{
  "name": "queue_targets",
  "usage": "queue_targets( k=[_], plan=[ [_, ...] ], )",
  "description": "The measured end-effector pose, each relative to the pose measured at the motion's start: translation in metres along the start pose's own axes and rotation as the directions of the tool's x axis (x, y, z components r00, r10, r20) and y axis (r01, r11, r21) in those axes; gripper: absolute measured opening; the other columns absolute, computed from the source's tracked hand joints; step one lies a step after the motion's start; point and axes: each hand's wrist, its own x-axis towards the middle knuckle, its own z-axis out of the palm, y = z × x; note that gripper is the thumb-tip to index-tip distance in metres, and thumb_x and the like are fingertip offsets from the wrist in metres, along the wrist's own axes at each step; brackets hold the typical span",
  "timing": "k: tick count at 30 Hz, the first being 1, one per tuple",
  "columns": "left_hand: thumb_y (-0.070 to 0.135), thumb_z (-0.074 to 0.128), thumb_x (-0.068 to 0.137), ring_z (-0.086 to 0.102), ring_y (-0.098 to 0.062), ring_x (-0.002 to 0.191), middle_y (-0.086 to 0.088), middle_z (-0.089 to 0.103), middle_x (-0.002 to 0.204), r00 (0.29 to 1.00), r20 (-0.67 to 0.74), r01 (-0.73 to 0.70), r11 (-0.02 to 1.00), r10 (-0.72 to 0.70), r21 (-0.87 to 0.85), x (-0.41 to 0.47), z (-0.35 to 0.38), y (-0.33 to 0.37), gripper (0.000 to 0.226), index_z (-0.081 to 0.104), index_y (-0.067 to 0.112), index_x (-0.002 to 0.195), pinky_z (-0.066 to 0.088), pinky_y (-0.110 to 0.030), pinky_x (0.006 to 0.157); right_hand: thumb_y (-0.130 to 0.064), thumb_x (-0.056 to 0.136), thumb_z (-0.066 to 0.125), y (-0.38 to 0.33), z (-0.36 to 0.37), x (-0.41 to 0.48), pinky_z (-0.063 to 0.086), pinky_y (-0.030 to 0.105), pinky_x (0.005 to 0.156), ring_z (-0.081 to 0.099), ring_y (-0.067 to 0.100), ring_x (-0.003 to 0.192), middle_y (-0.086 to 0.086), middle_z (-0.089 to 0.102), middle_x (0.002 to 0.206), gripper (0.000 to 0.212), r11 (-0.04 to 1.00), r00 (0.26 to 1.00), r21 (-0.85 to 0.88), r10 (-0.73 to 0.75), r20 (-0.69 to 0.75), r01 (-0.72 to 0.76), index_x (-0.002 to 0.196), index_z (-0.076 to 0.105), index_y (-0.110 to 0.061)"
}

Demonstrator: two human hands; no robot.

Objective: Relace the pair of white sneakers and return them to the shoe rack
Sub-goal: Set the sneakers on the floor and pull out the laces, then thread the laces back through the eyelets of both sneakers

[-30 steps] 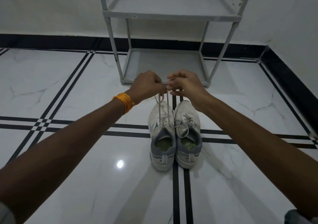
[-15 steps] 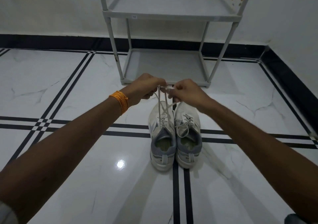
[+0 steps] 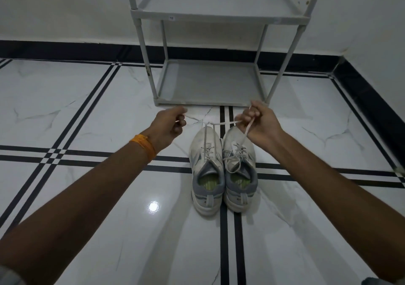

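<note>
White lace (image 3: 221, 123) stretches between my left hand (image 3: 169, 123) and right hand (image 3: 257, 120), each pinching an end above the left sneaker (image 3: 207, 170), on the marble floor (image 3: 87, 113) near the rack (image 3: 210, 83).

The shoe rack (image 3: 221, 15) is cut off at the top edge; lace (image 3: 221, 123) ends vanish inside both fists.

sneakers (image 3: 222, 166): white, grey heels | floor (image 3: 87, 100): white marble, black stripes | rack (image 3: 210, 83): grey
</note>
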Motion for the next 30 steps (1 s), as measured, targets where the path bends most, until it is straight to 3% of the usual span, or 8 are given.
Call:
queue_targets(
  k=[2,5,8,11,17,22,27,30],
  plan=[
    [0.017,0.057,0.096,0.051,-0.003,0.044,-0.003,0.063,0.079,0.995,0.028,0.099,0.929,-0.095,-0.356,0.005,-0.014,-0.008,0.018,0.055,0.009,0.079,0.026,-0.013,0.031,-0.024,0.097,0.053,0.009,-0.013,0.002,0.035,0.022,0.048,0.034,0.008,0.048,-0.004,0.044,0.054,0.038,0.812,0.988,-0.569,-0.151,0.012,0.131,0.06,0.049,-0.014],
    [0.028,0.054,0.098,0.039,-0.005,0.034,0.002,0.065,0.069,0.997,-0.003,0.061,0.873,-0.071,-0.483,0.013,-0.039,-0.02,0.028,0.046,0.016,0.074,0.024,-0.014,0.03,-0.044,0.089,0.061,0.02,-0.033,0.0,0.047,0.034,0.067,0.058,0.013,0.071,-0.004,0.066,0.085,0.033,-0.073,0.949,-0.961,-0.154,0.275,0.267,0.081,0.07,-0.013],
    [0.032,0.06,0.093,0.04,-0.015,0.045,-0.002,0.046,0.058,0.976,-0.187,-0.083,0.981,0.116,0.174,0.018,-0.057,-0.039,0.029,0.045,0.016,0.075,0.034,-0.021,0.04,-0.066,0.074,0.067,0.03,-0.048,0.0,0.047,0.034,0.07,0.059,0.018,0.085,-0.006,0.061,0.089,0.047,-0.602,0.968,-0.769,0.024,0.25,0.214,0.09,0.071,-0.021],
    [0.052,0.065,0.083,0.058,-0.028,0.073,-0.006,0.056,0.081,0.968,0.031,-0.148,0.465,0.25,0.873,0.021,-0.069,-0.064,0.044,0.049,0.016,0.103,0.052,-0.039,0.074,-0.057,0.079,0.067,0.037,-0.053,0.003,0.038,0.031,0.066,0.059,0.019,0.084,-0.004,0.057,0.086,0.037,-0.673,0.964,-0.708,0.027,0.265,0.214,0.087,0.069,-0.022],
    [0.059,0.055,0.088,0.06,-0.026,0.079,-0.007,0.067,0.079,0.922,0.373,-0.372,-0.031,0.103,0.928,0.009,-0.044,-0.088,0.045,0.066,0.016,0.083,0.052,-0.037,0.078,-0.029,0.091,0.049,0.048,-0.034,0.002,0.048,0.044,0.08,0.06,0.022,0.072,0.012,0.069,0.077,0.038,-0.044,0.979,-0.978,0.039,0.201,0.203,0.061,0.067,-0.015],
    [0.032,0.053,0.097,0.06,-0.027,0.089,-0.014,0.066,0.098,0.983,0.184,-0.118,0.814,0.014,0.568,0.004,-0.021,-0.08,0.032,0.066,0.003,0.09,0.049,-0.031,0.07,-0.015,0.092,0.047,0.053,-0.032,0.003,0.041,0.032,0.065,0.06,0.018,0.067,0.016,0.07,0.093,0.043,0.568,0.979,-0.822,0.187,0.077,-0.043,0.05,0.056,-0.007],
    [0.042,0.057,0.094,0.06,-0.014,0.076,-0.007,0.069,0.088,0.959,0.204,0.219,0.971,-0.196,-0.097,-0.002,-0.005,-0.082,0.04,0.068,0.006,0.106,0.054,-0.023,0.058,-0.014,0.092,0.044,0.06,-0.035,0.002,0.036,0.023,0.057,0.073,0.022,0.09,0.019,0.074,0.099,0.047,0.938,0.983,-0.301,0.183,0.007,-0.172,0.046,0.035,-0.016],
    [0.039,0.056,0.095,0.048,-0.014,0.059,-0.001,0.053,0.063,0.994,0.109,0.0,0.988,-0.016,0.152,0.003,-0.002,-0.089,0.031,0.05,0.016,0.076,0.044,-0.022,0.048,-0.019,0.096,0.047,0.07,-0.037,0.004,0.034,0.019,0.043,0.055,0.02,0.065,0.005,0.052,0.055,0.045,0.926,0.981,-0.324,0.185,-0.053,-0.192,0.052,0.043,-0.013]
  ],
)
